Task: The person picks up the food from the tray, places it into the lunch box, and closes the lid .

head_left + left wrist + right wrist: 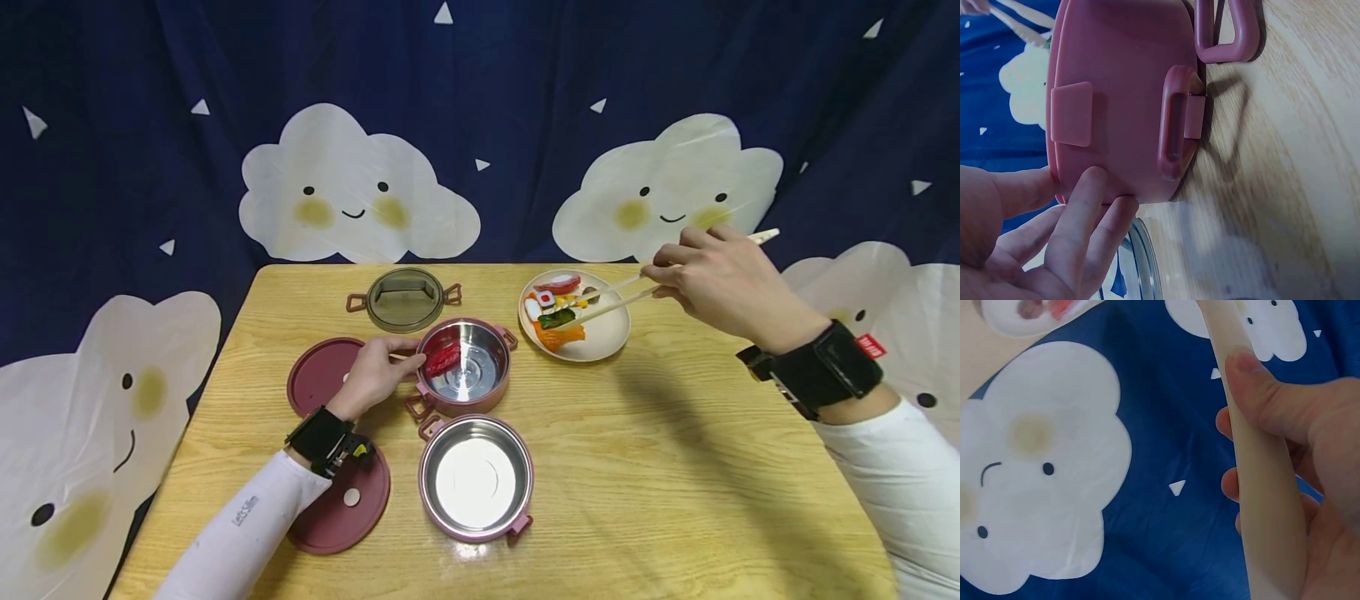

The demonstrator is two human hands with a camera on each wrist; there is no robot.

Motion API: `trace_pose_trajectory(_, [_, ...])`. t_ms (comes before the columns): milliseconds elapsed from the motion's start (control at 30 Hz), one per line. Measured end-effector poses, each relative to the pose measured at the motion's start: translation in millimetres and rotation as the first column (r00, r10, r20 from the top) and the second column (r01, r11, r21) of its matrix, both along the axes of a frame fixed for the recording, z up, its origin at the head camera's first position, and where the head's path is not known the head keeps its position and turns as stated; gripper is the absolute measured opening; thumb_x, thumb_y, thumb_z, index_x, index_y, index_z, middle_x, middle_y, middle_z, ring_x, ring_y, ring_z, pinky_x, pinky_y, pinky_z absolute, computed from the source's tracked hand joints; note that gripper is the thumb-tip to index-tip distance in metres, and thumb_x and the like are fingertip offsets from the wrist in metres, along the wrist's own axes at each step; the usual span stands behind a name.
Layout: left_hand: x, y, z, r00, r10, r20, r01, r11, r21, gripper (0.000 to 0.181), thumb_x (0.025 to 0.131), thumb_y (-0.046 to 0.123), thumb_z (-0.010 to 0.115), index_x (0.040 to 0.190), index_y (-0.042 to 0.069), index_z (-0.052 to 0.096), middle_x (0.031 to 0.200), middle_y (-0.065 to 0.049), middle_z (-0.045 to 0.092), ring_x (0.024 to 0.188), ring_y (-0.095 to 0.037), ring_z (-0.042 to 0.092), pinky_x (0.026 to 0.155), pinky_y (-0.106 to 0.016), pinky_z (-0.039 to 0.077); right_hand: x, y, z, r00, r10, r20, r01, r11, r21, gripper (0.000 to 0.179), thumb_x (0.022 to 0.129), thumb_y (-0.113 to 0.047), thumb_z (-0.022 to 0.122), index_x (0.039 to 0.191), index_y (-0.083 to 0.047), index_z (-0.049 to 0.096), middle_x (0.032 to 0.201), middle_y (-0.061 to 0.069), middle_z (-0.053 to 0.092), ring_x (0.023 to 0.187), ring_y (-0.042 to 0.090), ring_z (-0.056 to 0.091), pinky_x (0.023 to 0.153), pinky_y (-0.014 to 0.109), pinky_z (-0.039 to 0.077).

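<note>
My left hand (380, 372) grips the wall of a pink pot (1129, 94) with a steel inside, thumb at the rim and fingers against the outer side. A red piece of toy food (443, 358) lies in this pot. My right hand (708, 279) holds a pair of pale chopsticks (618, 303), thumb pressed along them in the right wrist view. Their tips reach over a cream plate (606, 340) to a dark green food piece (557, 318); whether they pinch it I cannot tell. Orange toy food (561, 336) and several other pieces lie around it.
A second steel-lined pot (476, 483) stands in front of the first. Two dark red lids (318, 375) lie left, partly under my left arm. A see-through lid (405, 302) with side handles lies behind. A dark blue cloud-patterned curtain (517, 100) hangs beyond the table (637, 475).
</note>
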State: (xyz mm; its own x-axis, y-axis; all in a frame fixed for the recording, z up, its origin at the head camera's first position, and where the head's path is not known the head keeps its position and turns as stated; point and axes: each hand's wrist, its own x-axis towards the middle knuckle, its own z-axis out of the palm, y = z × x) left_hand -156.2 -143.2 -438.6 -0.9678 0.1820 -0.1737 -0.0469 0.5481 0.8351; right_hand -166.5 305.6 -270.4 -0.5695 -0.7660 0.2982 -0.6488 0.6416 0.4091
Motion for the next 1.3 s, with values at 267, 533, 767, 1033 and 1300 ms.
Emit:
trace_pose_trajectory(267, [0.9, 0.5, -0.9, 1.0, -0.003, -0.001, 0.003, 1.0, 0.014, 0.037, 0.105, 0.02, 0.068, 0.135, -0.001, 0.069, 0.125, -0.023, 0.075, 0.101, -0.029, 0.079, 0.08, -0.035, 0.063, 4.6, -20, 3.3, 0.999, 0.047, -0.017, -0.047, 0.999, -0.025, 0.024, 0.084, -0.017, 0.086, 0.106, -0.01, 0.081, 0.096, 0.006, 0.078, 0.082, 0.029, 0.06, 0.067, 0.038, 0.044])
trace_pose_trajectory(533, [0.7, 0.7, -1.3, 1.0, -0.006, -0.005, 0.006, 1.0, 0.0, 0.037, 0.105, 0.021, 0.068, 0.135, 0.0, 0.069, 0.125, -0.022, 0.075, 0.102, -0.029, 0.078, 0.078, -0.03, 0.062, 5.3, -43, 2.9, 0.997, 0.078, -0.014, -0.078, 0.997, 0.005, 0.029, 0.081, -0.009, 0.087, 0.109, -0.012, 0.08, 0.102, 0.004, 0.078, 0.088, 0.029, 0.062, 0.078, 0.042, 0.05])
trace_pose_trajectory(767, [0.4, 0.2, -0.7, 1.0, -0.002, -0.024, 0.001, 0.999, -0.033, 0.037, 0.104, 0.023, 0.068, 0.134, 0.002, 0.071, 0.125, -0.019, 0.076, 0.104, -0.029, 0.076, 0.075, -0.024, 0.053, 1.6, -68, -1.6, 0.992, 0.126, -0.003, -0.126, 0.991, 0.034, 0.027, 0.086, -0.02, 0.087, 0.112, -0.016, 0.081, 0.102, 0.002, 0.077, 0.09, 0.026, 0.059, 0.081, 0.041, 0.049])
trace_pose_trajectory(1033, [0.4, -0.4, -1.5, 1.0, -0.005, -0.013, 0.004, 1.0, -0.029, 0.037, 0.104, 0.023, 0.068, 0.136, 0.003, 0.07, 0.124, -0.018, 0.077, 0.106, -0.03, 0.076, 0.075, -0.024, 0.053, -1.4, -90, -16.4, 0.986, 0.164, -0.004, -0.163, 0.983, 0.09, 0.026, 0.088, -0.016, 0.084, 0.114, -0.018, 0.082, 0.103, -0.001, 0.078, 0.089, 0.024, 0.058, 0.082, 0.038, 0.048])
trace_pose_trajectory(1300, [-0.1, -1.5, -2.6, 1.0, -0.01, -0.014, 0.01, 1.0, -0.025, 0.037, 0.105, 0.023, 0.067, 0.136, 0.002, 0.069, 0.126, -0.02, 0.076, 0.106, -0.03, 0.076, 0.076, -0.024, 0.053, -8.0, -105, -36.4, 0.983, 0.181, -0.033, -0.175, 0.975, 0.139, 0.022, 0.09, -0.024, 0.083, 0.112, -0.021, 0.081, 0.104, -0.004, 0.077, 0.088, 0.023, 0.057, 0.077, 0.034, 0.042])
